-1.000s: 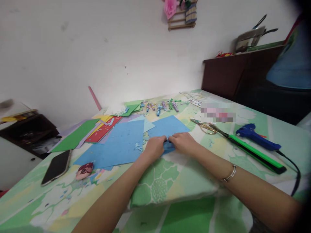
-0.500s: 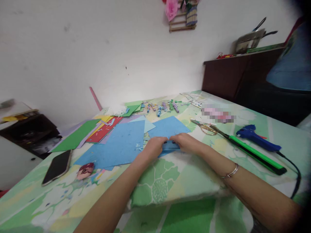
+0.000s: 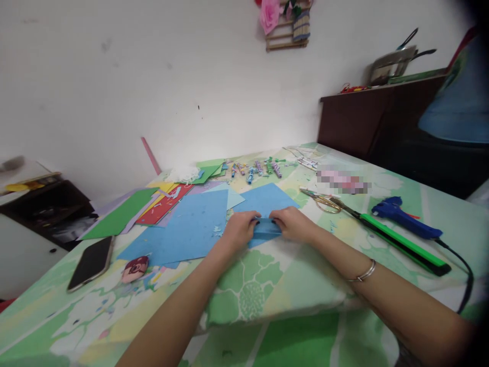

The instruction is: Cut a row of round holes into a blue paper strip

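Observation:
A narrow folded piece of blue paper (image 3: pixel 266 226) is stretched between my two hands. My left hand (image 3: pixel 240 229) pinches its left end, with the fingers curled. At the other end my right hand (image 3: pixel 292 223) grips it the same way. Under and beyond them lies a blue sheet (image 3: pixel 271 198) on the patterned tablecloth (image 3: pixel 248 285). Left of my left hand spreads a larger blue sheet (image 3: pixel 191 224), with small paper scraps (image 3: pixel 217 231) near its right edge.
Scissors (image 3: pixel 326 202), a green-handled cutter (image 3: pixel 401 242) and a blue glue gun (image 3: pixel 407 216) with a cord lie on the right. A phone (image 3: pixel 91 262) and a pink round item (image 3: pixel 135 268) are at left. Behind stand coloured sheets (image 3: pixel 118 211) and several rolled paper pieces (image 3: pixel 250 175).
My hands have moved apart from nearly touching, and more of the folded blue paper shows between them. The view has shifted slightly.

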A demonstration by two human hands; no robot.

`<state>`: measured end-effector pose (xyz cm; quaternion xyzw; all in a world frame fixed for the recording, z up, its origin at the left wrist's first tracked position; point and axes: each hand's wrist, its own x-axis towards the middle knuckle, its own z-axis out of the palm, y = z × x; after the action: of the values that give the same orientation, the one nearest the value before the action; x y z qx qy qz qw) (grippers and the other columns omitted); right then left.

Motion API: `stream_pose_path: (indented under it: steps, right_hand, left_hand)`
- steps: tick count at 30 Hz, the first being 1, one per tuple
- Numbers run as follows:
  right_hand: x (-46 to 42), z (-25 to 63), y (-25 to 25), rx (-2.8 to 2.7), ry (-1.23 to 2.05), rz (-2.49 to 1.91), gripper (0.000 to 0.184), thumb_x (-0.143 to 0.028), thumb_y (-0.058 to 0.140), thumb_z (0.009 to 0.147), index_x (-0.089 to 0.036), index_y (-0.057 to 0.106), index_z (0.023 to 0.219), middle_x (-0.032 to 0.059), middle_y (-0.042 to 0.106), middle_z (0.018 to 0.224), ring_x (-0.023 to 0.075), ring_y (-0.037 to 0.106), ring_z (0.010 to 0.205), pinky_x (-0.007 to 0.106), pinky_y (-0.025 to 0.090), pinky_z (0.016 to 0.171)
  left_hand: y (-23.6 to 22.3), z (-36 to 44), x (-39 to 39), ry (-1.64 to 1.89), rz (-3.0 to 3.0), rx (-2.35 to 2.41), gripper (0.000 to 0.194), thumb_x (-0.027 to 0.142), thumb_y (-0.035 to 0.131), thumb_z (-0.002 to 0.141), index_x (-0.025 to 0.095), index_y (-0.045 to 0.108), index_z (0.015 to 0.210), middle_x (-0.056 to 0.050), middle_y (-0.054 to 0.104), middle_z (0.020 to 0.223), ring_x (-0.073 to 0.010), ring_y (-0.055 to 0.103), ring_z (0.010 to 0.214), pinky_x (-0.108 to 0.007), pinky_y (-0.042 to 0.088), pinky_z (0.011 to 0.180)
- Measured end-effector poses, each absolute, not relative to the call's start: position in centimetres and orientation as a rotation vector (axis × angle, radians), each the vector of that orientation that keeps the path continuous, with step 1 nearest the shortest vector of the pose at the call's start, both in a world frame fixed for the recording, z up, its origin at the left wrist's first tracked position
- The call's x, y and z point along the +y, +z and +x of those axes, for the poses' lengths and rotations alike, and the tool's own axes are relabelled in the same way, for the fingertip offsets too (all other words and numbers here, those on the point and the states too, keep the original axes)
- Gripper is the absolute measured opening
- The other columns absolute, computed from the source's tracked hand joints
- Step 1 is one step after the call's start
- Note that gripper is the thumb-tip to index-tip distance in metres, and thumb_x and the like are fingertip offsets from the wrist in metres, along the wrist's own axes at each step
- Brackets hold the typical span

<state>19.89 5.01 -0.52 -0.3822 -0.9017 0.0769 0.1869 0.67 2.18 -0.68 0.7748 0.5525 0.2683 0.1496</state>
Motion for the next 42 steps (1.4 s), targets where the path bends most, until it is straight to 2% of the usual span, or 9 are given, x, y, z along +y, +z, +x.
stream_pose_path:
  steps: [6, 10, 13, 18, 22, 31, 33, 37, 42]
  right_hand:
    - [5.2, 20.0, -0.8, -2.283, 0.502, -1.034, 0.028, -0.011, 0.039, 0.079, -0.017, 0.051, 0.103, -0.0028, 0.059, 0.06, 0.0107, 0.047, 0.051, 0.02, 0.033, 0.052]
    - [4.8, 19.1, -1.7, -2.193, 0.628, -0.948, 0.033, -0.011, 0.032, 0.081, -0.019, 0.038, 0.112, -0.0058, 0.059, 0.062, 0.0097, 0.047, 0.05, 0.018, 0.036, 0.049]
    - [5.0, 19.0, -1.9, -2.166, 0.639, -0.893, 0.025, -0.012, 0.03, 0.084, -0.019, 0.043, 0.105, -0.0024, 0.063, 0.069, 0.0106, 0.052, 0.055, 0.02, 0.041, 0.052]
    - [5.2, 20.0, -1.0, -2.145, 0.469, -0.826, 0.026, -0.007, 0.039, 0.081, -0.019, 0.058, 0.094, 0.0082, 0.064, 0.1, 0.0201, 0.054, 0.094, 0.038, 0.042, 0.083]
    - [4.2, 19.9, -0.4, -2.223, 0.153, -0.728, 0.027, -0.008, 0.053, 0.077, -0.022, 0.063, 0.097, 0.0108, 0.05, 0.123, 0.0276, 0.036, 0.115, 0.047, 0.028, 0.093]
    - [4.4, 18.9, -1.7, -2.52, 0.058, -0.698, 0.021, -0.008, 0.05, 0.082, -0.015, 0.066, 0.07, 0.006, 0.061, 0.071, 0.0158, 0.052, 0.073, 0.026, 0.034, 0.065]
    - [4.8, 19.0, -2.1, -2.521, 0.1, -0.781, 0.024, -0.006, 0.049, 0.08, -0.014, 0.068, 0.068, 0.0069, 0.061, 0.07, 0.0162, 0.054, 0.072, 0.025, 0.034, 0.062]
    - [5.3, 19.1, -2.4, -2.505, 0.222, -0.909, 0.024, -0.004, 0.053, 0.076, -0.018, 0.072, 0.075, 0.0049, 0.067, 0.075, 0.0144, 0.058, 0.072, 0.023, 0.037, 0.064]
    - [5.5, 19.3, -2.2, -2.459, 0.361, -1.049, 0.018, -0.008, 0.057, 0.074, -0.018, 0.072, 0.079, 0.0009, 0.069, 0.075, 0.0113, 0.06, 0.067, 0.02, 0.039, 0.063]
  left_hand:
    - [-0.9, 0.0, 3.0, 1.172, 1.677, 1.505, 0.04, 0.033, 0.048, 0.09, 0.016, 0.037, 0.123, -0.014, 0.058, 0.109, -0.0204, 0.064, 0.087, -0.04, 0.052, 0.078]
    - [-1.8, 1.6, 2.4, 1.075, 1.499, 1.265, 0.036, 0.042, 0.048, 0.088, 0.012, 0.046, 0.108, -0.012, 0.064, 0.086, -0.019, 0.067, 0.072, -0.034, 0.055, 0.066]
    - [-2.5, 2.4, 2.1, 1.029, 1.458, 1.198, 0.039, 0.046, 0.054, 0.084, 0.014, 0.049, 0.106, -0.007, 0.063, 0.08, -0.0173, 0.066, 0.065, -0.031, 0.055, 0.059]
    - [-2.4, 1.1, 2.8, 0.996, 1.549, 1.294, 0.034, 0.04, 0.043, 0.092, 0.014, 0.049, 0.113, -0.001, 0.061, 0.075, -0.0094, 0.056, 0.05, -0.023, 0.048, 0.047]
    - [-1.8, 0.3, 3.1, 0.982, 1.782, 1.366, 0.026, 0.034, 0.052, 0.089, 0.013, 0.058, 0.102, -0.002, 0.062, 0.083, -0.0122, 0.059, 0.068, -0.03, 0.051, 0.066]
    - [-1.6, 0.8, 2.8, 1.042, 2.21, 1.497, 0.016, 0.019, 0.06, 0.08, 0.019, 0.063, 0.096, -0.005, 0.058, 0.096, -0.0169, 0.055, 0.087, -0.037, 0.043, 0.086]
    - [-1.6, 0.7, 2.7, 1.037, 2.279, 1.514, 0.015, 0.02, 0.063, 0.078, 0.018, 0.063, 0.092, -0.006, 0.056, 0.099, -0.0196, 0.053, 0.096, -0.037, 0.041, 0.089]
    - [-2.1, 0.8, 2.5, 0.797, 2.435, 1.415, 0.012, 0.026, 0.062, 0.081, 0.014, 0.06, 0.081, -0.002, 0.057, 0.083, -0.016, 0.056, 0.082, -0.035, 0.046, 0.078]
    - [-2.7, 1.2, 2.6, 0.626, 2.518, 1.416, 0.019, 0.031, 0.052, 0.089, 0.013, 0.059, 0.092, -0.004, 0.06, 0.094, -0.0162, 0.058, 0.086, -0.037, 0.048, 0.078]
